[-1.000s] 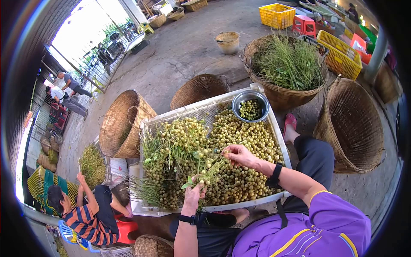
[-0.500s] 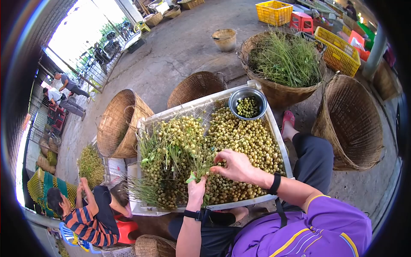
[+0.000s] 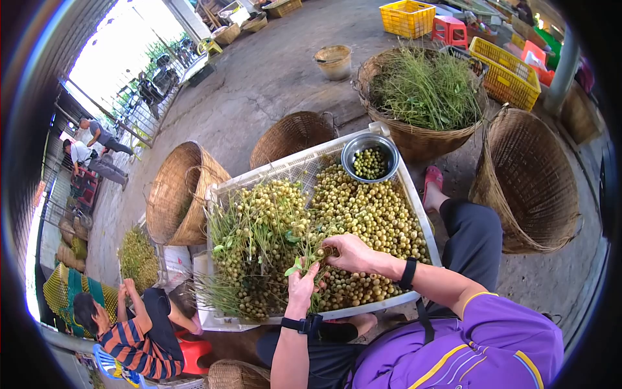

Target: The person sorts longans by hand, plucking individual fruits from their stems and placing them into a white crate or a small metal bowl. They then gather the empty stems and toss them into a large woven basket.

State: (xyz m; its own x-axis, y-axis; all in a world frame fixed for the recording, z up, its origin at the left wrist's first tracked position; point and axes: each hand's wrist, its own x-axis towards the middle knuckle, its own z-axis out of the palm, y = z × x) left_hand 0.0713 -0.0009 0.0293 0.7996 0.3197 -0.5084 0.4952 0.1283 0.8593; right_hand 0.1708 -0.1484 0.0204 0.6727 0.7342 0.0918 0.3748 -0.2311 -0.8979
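Over the middle of a white crate [image 3: 414,211], my left hand [image 3: 302,285] is closed on a leafy sprig of fruit stems [image 3: 295,266]. Beside it on the right, my right hand [image 3: 350,253] has its fingers curled against the same bunch; what lies between the fingertips is too small to tell. Stemmed bunches of round, yellow-brown fruit [image 3: 259,214] fill the crate's left side. Loose fruit [image 3: 369,214] covers its right side. A metal bowl [image 3: 350,170] with smaller greenish fruit rests at the crate's far right corner.
Wicker baskets [image 3: 168,194] [image 3: 291,139] [image 3: 531,175] surround the crate; one basket [image 3: 414,139] holds green stems. A co-worker in a striped shirt [image 3: 139,343] sits at left. Yellow crates [image 3: 408,19], a red stool [image 3: 450,29] and a bucket [image 3: 334,63] stand farther back.
My right hand has moved slightly down and closed in on the bunch near my left hand. The view has shifted a little.
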